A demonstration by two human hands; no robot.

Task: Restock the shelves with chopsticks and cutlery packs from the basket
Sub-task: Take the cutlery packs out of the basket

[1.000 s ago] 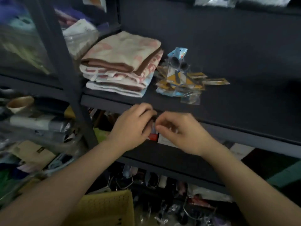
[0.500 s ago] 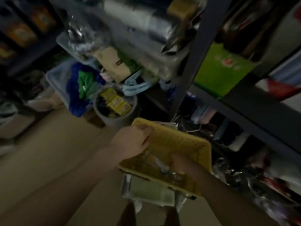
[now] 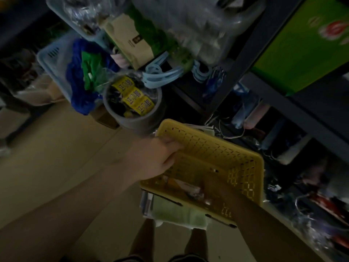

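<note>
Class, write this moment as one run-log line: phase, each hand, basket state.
phase: fetching stock | left hand: grips yellow basket rim | right hand: reaches inside basket among packs, grasp unclear | basket: tilted, by shelves

Yellow perforated plastic basket (image 3: 213, 154) tilted, held low before our legs, beside dark shelving (image 3: 243, 59). Inside, near lower rim, we see few clear-wrapped packs (image 3: 190, 188), dim and blurred; contents hard to tell.
</note>
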